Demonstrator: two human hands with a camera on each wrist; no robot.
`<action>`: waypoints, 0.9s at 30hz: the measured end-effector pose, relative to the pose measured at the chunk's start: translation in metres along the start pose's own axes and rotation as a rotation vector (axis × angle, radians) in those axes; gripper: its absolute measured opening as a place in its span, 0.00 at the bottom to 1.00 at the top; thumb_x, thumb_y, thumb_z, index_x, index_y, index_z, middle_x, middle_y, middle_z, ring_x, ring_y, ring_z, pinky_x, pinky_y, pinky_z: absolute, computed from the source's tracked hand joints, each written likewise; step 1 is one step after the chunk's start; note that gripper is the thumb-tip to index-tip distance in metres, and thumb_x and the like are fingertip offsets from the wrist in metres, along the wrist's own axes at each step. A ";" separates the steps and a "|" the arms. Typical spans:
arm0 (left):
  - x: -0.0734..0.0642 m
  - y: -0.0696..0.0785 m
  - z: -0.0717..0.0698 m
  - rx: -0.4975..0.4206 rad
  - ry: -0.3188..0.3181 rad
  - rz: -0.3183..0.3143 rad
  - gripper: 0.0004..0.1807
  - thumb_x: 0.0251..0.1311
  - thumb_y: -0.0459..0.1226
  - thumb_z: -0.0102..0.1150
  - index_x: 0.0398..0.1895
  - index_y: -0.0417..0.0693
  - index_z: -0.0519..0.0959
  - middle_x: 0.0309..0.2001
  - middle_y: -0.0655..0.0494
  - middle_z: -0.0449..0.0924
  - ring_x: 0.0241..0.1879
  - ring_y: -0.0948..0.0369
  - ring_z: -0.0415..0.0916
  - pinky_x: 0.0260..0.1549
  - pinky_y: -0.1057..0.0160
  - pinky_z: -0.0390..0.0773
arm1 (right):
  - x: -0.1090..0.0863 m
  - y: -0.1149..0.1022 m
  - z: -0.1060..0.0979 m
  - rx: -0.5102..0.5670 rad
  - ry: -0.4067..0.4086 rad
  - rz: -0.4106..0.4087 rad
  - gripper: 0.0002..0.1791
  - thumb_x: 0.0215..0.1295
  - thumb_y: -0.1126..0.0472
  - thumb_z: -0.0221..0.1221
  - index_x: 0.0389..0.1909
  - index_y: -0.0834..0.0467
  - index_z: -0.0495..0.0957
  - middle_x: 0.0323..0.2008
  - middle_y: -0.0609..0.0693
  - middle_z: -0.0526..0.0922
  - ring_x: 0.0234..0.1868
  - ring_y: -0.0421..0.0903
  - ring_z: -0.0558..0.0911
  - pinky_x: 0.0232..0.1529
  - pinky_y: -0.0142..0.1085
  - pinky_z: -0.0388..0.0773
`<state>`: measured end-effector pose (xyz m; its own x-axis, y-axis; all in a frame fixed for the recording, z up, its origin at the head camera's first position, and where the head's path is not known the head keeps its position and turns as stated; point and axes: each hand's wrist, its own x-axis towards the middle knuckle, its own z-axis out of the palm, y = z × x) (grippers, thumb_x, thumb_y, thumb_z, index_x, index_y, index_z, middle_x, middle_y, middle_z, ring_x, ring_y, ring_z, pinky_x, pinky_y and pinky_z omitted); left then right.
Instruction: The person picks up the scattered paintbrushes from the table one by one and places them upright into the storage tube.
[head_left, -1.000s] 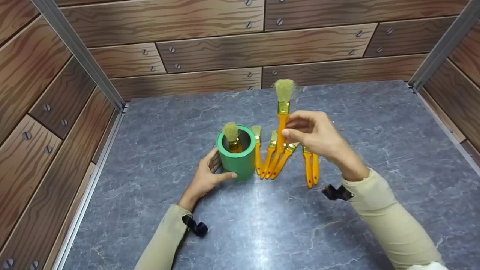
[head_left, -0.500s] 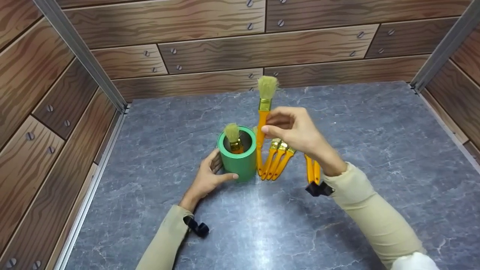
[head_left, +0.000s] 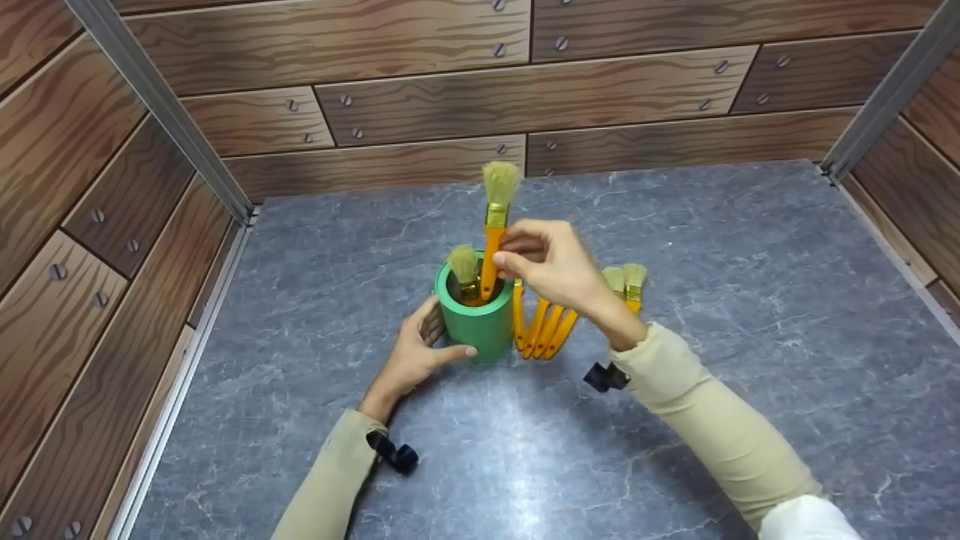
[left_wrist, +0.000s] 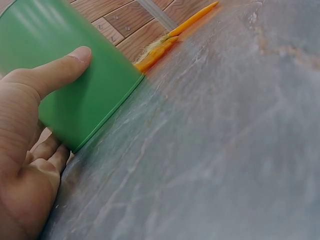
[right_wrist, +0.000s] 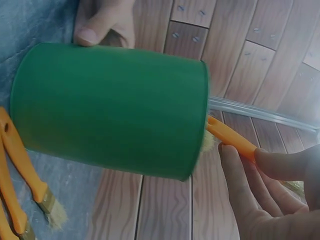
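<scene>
My right hand (head_left: 551,262) pinches a paintbrush (head_left: 495,232) by its orange handle, bristles up. The handle's lower end overlaps the mouth of a green cylindrical can (head_left: 481,336) in the head view. In the right wrist view, the tip of that orange handle (right_wrist: 230,137) is right at the can's rim. Inside the can another paintbrush (head_left: 463,266) leans with its pale bristles above the rim. My left hand (head_left: 411,351) holds the upright can low on its side, thumb (left_wrist: 65,72) across the front and fingers behind.
Several orange-handled paintbrushes (head_left: 541,330) lie fanned on the grey marbled table (head_left: 480,450) just right of the can. Two further brushes (head_left: 634,281) lie beyond them, partly hidden by my right wrist. Wood-patterned walls (head_left: 420,105) enclose the back and sides.
My right hand has carried the paintbrush leftward from above the lying brushes to the can, and its handle has come down at the mouth. My left hand and the can have stayed put.
</scene>
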<state>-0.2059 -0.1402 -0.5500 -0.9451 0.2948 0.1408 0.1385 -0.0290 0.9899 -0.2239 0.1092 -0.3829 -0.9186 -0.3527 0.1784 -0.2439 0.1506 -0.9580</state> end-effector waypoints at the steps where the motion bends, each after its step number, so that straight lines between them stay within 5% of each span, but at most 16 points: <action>1: 0.000 0.000 0.000 -0.004 -0.001 0.002 0.57 0.51 0.29 0.84 0.84 0.50 0.62 0.77 0.52 0.72 0.79 0.54 0.67 0.80 0.56 0.66 | 0.000 0.001 0.002 -0.003 -0.005 -0.001 0.08 0.72 0.72 0.64 0.49 0.69 0.85 0.45 0.65 0.91 0.43 0.55 0.92 0.48 0.45 0.92; 14: -0.001 0.000 0.000 0.025 -0.004 0.013 0.57 0.52 0.31 0.84 0.84 0.52 0.61 0.78 0.53 0.70 0.79 0.54 0.65 0.81 0.53 0.65 | -0.006 0.007 0.025 -0.136 -0.032 -0.076 0.10 0.72 0.70 0.66 0.51 0.65 0.87 0.46 0.58 0.92 0.45 0.54 0.93 0.47 0.37 0.92; 27: -0.001 0.000 0.000 0.034 0.002 0.024 0.56 0.51 0.31 0.84 0.83 0.52 0.63 0.77 0.53 0.72 0.79 0.54 0.66 0.81 0.53 0.65 | -0.018 0.009 0.017 -0.216 -0.037 -0.115 0.10 0.74 0.65 0.67 0.52 0.62 0.88 0.48 0.55 0.91 0.46 0.47 0.91 0.52 0.39 0.90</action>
<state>-0.2049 -0.1408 -0.5505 -0.9419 0.2927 0.1645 0.1709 -0.0039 0.9853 -0.2046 0.1013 -0.3983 -0.8699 -0.4122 0.2708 -0.4104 0.3004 -0.8610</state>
